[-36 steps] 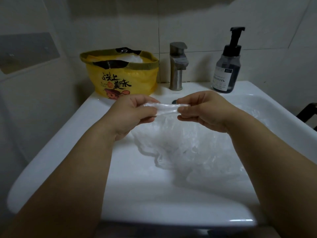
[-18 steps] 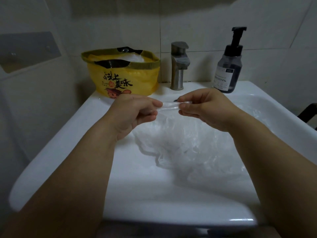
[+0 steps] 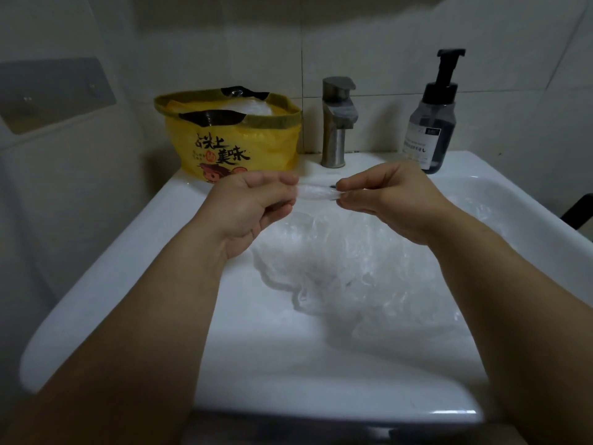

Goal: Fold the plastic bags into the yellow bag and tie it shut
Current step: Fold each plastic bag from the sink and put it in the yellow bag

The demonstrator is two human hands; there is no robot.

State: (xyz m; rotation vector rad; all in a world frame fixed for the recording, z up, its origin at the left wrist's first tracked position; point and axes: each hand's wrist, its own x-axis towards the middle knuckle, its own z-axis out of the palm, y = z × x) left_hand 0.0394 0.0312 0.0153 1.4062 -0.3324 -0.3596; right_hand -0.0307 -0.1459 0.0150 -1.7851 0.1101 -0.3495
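A clear plastic bag [image 3: 340, 261] hangs over the white sink basin [image 3: 288, 354], crumpled below and stretched taut along its top edge. My left hand [image 3: 253, 203] pinches that edge at one end, and my right hand [image 3: 388, 200] pinches it at the other, a short span apart. The yellow bag [image 3: 231, 139], printed with dark characters, stands open on the sink's back left corner, with a white plastic bag [image 3: 250, 106] showing inside it.
A metal faucet [image 3: 337, 120] rises at the back middle of the sink. A dark pump soap bottle [image 3: 431, 123] stands at the back right. Tiled walls close in behind and on the left. A dark object [image 3: 577, 210] pokes in at the right edge.
Both hands have drawn slightly apart and lifted a little, stretching the bag's top edge tighter between them.
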